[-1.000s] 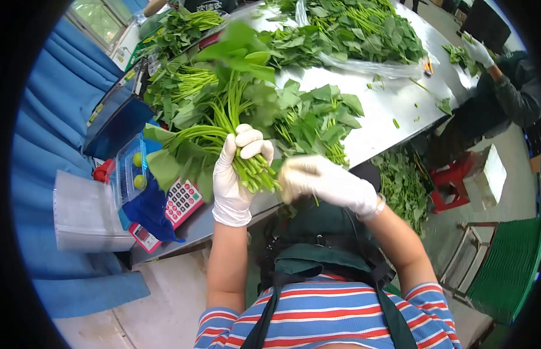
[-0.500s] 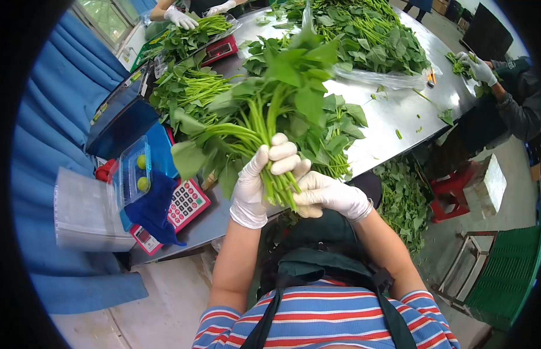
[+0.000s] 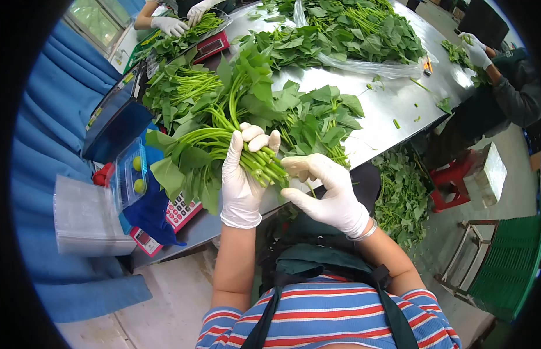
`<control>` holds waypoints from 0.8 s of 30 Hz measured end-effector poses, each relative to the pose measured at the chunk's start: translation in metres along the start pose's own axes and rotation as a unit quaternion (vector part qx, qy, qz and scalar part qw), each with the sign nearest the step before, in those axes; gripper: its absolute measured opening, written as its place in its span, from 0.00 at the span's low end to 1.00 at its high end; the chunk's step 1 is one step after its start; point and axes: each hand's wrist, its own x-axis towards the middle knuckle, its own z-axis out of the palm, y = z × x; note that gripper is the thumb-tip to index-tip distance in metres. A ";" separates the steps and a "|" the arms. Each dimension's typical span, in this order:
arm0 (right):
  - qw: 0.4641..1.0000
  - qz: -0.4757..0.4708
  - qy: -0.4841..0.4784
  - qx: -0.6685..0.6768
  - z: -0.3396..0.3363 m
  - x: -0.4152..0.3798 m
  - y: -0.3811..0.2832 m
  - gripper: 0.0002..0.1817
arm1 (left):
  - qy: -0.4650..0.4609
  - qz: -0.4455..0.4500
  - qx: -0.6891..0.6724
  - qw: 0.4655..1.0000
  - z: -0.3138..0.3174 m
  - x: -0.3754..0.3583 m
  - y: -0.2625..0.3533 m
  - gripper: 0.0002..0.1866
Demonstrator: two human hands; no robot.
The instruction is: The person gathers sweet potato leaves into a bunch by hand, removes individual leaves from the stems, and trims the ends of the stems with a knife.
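White-gloved fingers of my left hand (image 3: 245,168) wrap round the stems of a bunch of leafy greens (image 3: 215,138), its cut ends pointing toward my right side. My right hand (image 3: 328,192), also gloved, is beside those cut ends with thumb and fingers apart and nothing plainly held. Just beyond, a loose pile of leafy greens (image 3: 320,119) lies on the metal table (image 3: 387,122). Left of it, more greens with bare stems (image 3: 192,87) are stacked, partly behind the held bunch.
A pink-and-white scale (image 3: 180,212), a clear plastic box (image 3: 132,171) and a blue cloth (image 3: 151,215) sit at left. Greens on plastic (image 3: 352,41) cover the far table. Co-workers' gloved hands (image 3: 170,26) handle greens at far left and right. A red stool (image 3: 451,180) stands right.
My right hand has come off the stem ends and opened, moving slightly right. The bunch in my left hand has tipped left and lowered, showing its cut ends.
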 end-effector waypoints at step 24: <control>0.870 0.330 0.040 0.364 -0.004 -0.009 0.031 0.10 | 0.018 0.087 0.177 0.980 -0.006 -0.014 -0.026 0.08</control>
